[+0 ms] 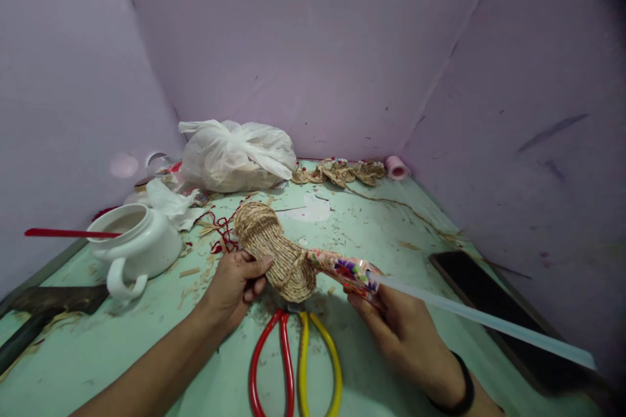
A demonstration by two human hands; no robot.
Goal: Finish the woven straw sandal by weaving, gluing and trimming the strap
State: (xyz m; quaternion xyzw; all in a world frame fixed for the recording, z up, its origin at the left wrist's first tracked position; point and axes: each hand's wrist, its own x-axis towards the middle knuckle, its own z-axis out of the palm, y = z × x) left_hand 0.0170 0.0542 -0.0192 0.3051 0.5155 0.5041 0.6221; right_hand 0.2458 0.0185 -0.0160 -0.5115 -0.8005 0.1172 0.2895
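Observation:
Between my two hands is a small woven straw shoe sole (276, 251), shaped like a slipper and made of coiled natural fibre. My left hand (242, 283) pinches its left edge between thumb and fingers. In my right hand (396, 319) is a glue gun (345, 270) with a flowered cover, its nozzle touching or very close to the sole's right end. A long, pale glue stick (489, 316) sticks out of the gun's back to the right. Just below the sole lie scissors (296, 358) with one red and one yellow handle, their blades mostly hidden.
A white pot (156, 247) holding a red stick (63, 232) stands left, near a hammer-like tool (53, 303). Behind are a knotted plastic bag (235, 156), woven straw pieces (342, 172) and a pink spool (397, 168). A dark phone-like slab (493, 300) lies right. Straw scraps litter the table.

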